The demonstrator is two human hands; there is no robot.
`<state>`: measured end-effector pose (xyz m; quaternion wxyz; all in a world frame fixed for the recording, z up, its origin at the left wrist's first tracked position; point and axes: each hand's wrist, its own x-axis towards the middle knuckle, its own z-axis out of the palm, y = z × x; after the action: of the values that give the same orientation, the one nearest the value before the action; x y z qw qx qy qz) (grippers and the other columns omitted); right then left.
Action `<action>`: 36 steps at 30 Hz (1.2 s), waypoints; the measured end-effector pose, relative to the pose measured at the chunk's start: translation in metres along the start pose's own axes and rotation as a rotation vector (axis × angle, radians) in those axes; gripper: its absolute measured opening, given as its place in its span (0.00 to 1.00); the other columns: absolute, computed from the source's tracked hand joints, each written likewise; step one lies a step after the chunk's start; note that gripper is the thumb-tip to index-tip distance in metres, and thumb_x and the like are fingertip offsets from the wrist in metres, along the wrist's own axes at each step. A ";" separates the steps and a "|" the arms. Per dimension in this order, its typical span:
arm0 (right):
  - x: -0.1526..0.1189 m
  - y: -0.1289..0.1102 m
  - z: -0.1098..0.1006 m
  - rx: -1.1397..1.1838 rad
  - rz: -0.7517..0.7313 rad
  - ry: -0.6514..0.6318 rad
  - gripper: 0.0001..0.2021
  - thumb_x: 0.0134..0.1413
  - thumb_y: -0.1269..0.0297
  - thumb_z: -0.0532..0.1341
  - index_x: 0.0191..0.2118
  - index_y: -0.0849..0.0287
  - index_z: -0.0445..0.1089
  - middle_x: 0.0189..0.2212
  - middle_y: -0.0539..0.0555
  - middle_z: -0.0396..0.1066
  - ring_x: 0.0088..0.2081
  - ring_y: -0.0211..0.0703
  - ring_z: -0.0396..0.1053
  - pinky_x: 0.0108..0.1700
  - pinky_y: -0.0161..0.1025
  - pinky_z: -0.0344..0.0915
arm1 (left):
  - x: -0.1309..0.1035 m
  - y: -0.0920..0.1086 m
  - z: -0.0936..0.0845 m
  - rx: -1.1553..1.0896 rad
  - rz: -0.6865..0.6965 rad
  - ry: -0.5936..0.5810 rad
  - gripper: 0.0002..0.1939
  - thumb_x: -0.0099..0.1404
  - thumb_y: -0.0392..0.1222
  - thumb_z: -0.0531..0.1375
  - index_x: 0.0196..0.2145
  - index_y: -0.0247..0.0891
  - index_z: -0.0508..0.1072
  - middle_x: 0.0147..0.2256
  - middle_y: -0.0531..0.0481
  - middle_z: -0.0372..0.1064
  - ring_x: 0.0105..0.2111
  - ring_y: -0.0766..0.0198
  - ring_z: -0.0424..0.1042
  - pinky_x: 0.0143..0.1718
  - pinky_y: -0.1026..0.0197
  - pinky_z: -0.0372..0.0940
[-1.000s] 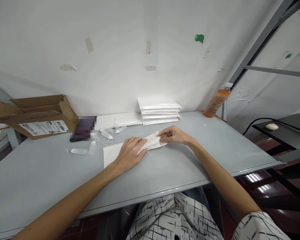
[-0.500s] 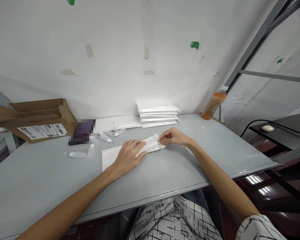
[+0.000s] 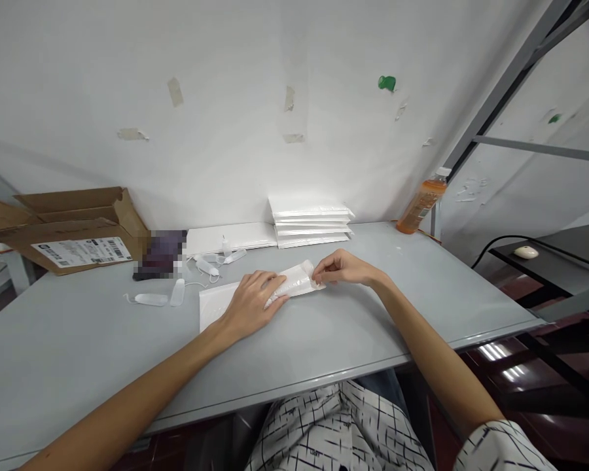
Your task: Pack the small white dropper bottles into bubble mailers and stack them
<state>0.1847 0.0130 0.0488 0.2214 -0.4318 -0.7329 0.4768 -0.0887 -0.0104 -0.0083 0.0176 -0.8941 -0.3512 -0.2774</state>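
A white padded envelope (image 3: 298, 280) lies slanted on the grey table (image 3: 304, 347). My left hand (image 3: 252, 302) rests over its middle, thumb and fingers gripping it. At the envelope's right end my right hand (image 3: 341, 267) pinches the edge between thumb and fingers. Several small clear-white pouches with strings, one of them a pouch (image 3: 150, 299), are scattered left of the envelope. Behind it stands a stack of white envelopes (image 3: 312, 226), beside a flat white pile (image 3: 230, 237).
An open cardboard box (image 3: 73, 229) and a dark, partly pixelated item (image 3: 161, 255) are at the left. An orange bottle (image 3: 422, 204) leans by the wall at the back right. A white mouse (image 3: 525, 252) sits on a side shelf.
Both hands keep nearly the same hold on the envelope; my right fingers have shifted very slightly at its right end. The view has tilted a little.
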 end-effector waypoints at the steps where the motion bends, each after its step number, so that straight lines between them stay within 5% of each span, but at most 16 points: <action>1: -0.001 -0.001 -0.001 -0.019 0.010 -0.025 0.10 0.51 0.59 0.65 0.36 0.58 0.80 0.29 0.52 0.75 0.24 0.34 0.59 0.29 0.36 0.58 | 0.000 0.000 0.000 -0.002 -0.005 -0.001 0.16 0.72 0.48 0.53 0.52 0.39 0.70 0.47 0.43 0.72 0.47 0.53 0.69 0.45 0.51 0.64; 15: 0.007 0.009 0.010 -0.075 0.013 -0.134 0.09 0.45 0.60 0.67 0.28 0.61 0.78 0.25 0.51 0.72 0.26 0.35 0.59 0.30 0.35 0.56 | 0.000 0.001 0.000 -0.002 -0.011 -0.038 0.18 0.70 0.51 0.55 0.51 0.38 0.71 0.49 0.41 0.70 0.49 0.51 0.68 0.48 0.47 0.64; 22: 0.006 0.007 0.008 -0.058 -0.007 -0.085 0.09 0.49 0.59 0.64 0.30 0.61 0.76 0.27 0.52 0.71 0.29 0.37 0.62 0.31 0.36 0.57 | -0.001 0.000 -0.001 0.011 -0.003 -0.032 0.18 0.70 0.51 0.55 0.52 0.39 0.71 0.49 0.41 0.70 0.49 0.51 0.68 0.48 0.48 0.65; 27: 0.012 0.010 0.017 -0.047 -0.049 0.106 0.09 0.48 0.59 0.64 0.30 0.60 0.77 0.28 0.52 0.70 0.29 0.37 0.62 0.32 0.37 0.59 | -0.001 0.000 -0.002 0.009 -0.003 -0.047 0.19 0.70 0.51 0.55 0.52 0.37 0.70 0.49 0.40 0.70 0.50 0.51 0.68 0.49 0.47 0.64; 30: 0.014 0.012 0.019 -0.004 -0.094 0.058 0.10 0.50 0.59 0.64 0.31 0.59 0.79 0.31 0.53 0.71 0.30 0.38 0.63 0.33 0.37 0.61 | 0.000 0.000 -0.002 0.014 -0.009 -0.058 0.19 0.70 0.51 0.55 0.52 0.37 0.70 0.49 0.41 0.70 0.50 0.51 0.68 0.49 0.48 0.64; 36: 0.009 0.019 0.001 0.021 -0.008 0.164 0.11 0.48 0.57 0.67 0.36 0.57 0.81 0.35 0.54 0.71 0.35 0.40 0.66 0.39 0.40 0.64 | -0.001 0.001 -0.002 0.021 -0.014 -0.060 0.19 0.70 0.52 0.55 0.52 0.38 0.70 0.50 0.41 0.70 0.50 0.51 0.68 0.49 0.48 0.64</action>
<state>0.1872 0.0232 0.0303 0.2871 -0.4639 -0.7091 0.4468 -0.0899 -0.0118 -0.0067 0.0145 -0.8993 -0.3606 -0.2470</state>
